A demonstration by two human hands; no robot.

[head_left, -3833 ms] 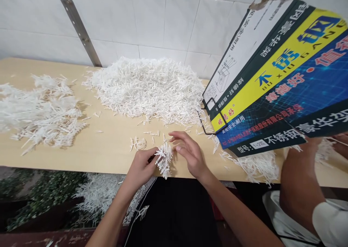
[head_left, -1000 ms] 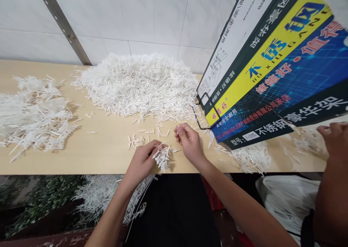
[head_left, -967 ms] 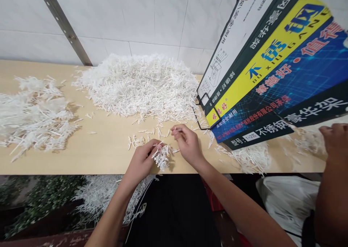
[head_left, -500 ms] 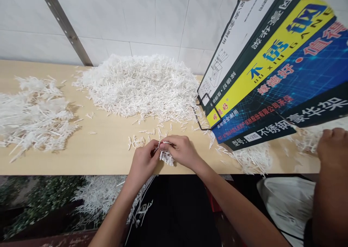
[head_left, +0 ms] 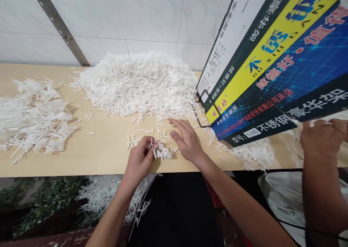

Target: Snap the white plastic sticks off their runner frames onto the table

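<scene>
My left hand is closed on a small cluster of white plastic pieces near the front edge of the wooden board. To its right, my right hand has its fingers apart and nothing in them, just over the board. Several loose white pieces lie beside my left hand. Behind both hands rises a large heap of thin white pieces.
A second white pile lies at the left. A printed box leans at the right, with more pieces below it. Another person's hand is at the far right. A metal bracket stands against the wall.
My right hand has come away from the cluster and opened, while my left hand keeps hold of it. The other person's hand has moved left, and a second one now shows beside it.
</scene>
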